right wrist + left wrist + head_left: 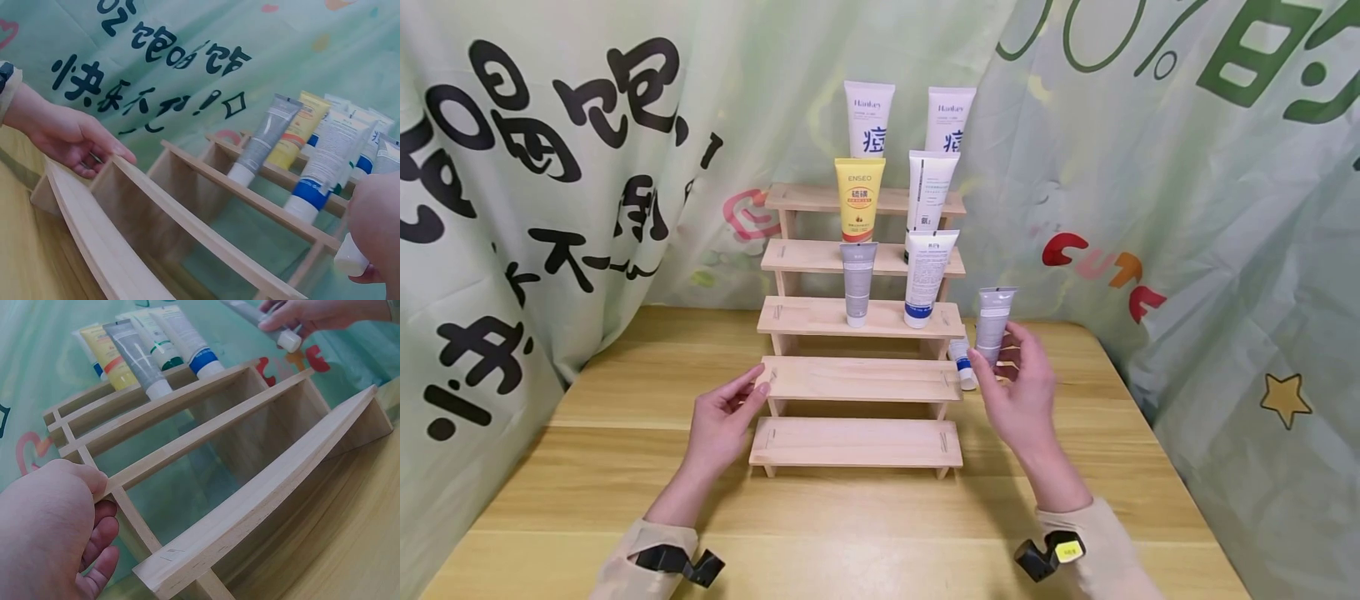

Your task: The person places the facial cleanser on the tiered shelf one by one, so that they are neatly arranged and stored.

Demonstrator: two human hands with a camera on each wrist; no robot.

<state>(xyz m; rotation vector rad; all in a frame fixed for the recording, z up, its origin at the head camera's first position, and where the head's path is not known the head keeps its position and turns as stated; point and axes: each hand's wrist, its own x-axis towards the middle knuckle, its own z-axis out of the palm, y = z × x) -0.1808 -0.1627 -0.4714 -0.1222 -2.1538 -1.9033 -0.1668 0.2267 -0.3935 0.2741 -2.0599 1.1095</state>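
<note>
A wooden stepped rack (859,442) stands on the table, with tubes upright on its upper three steps. My left hand (722,421) pinches the left end of the second step from the bottom, thumb on top. Off the rack's right side, my right hand (1018,392) holds a grey squeeze tube (992,321), cap down. A matching grey tube (858,283) and a white tube with a blue band (928,275) share the third step. Above them are a yellow tube (859,196) and a white tube (930,192). Two pale tubes (870,117) occupy the top step, their lower parts hidden.
Another white tube with a blue band (962,367) is on the table beside the rack, partly behind my right hand. A printed curtain (700,217) hangs behind and along both sides of the wooden table (850,533).
</note>
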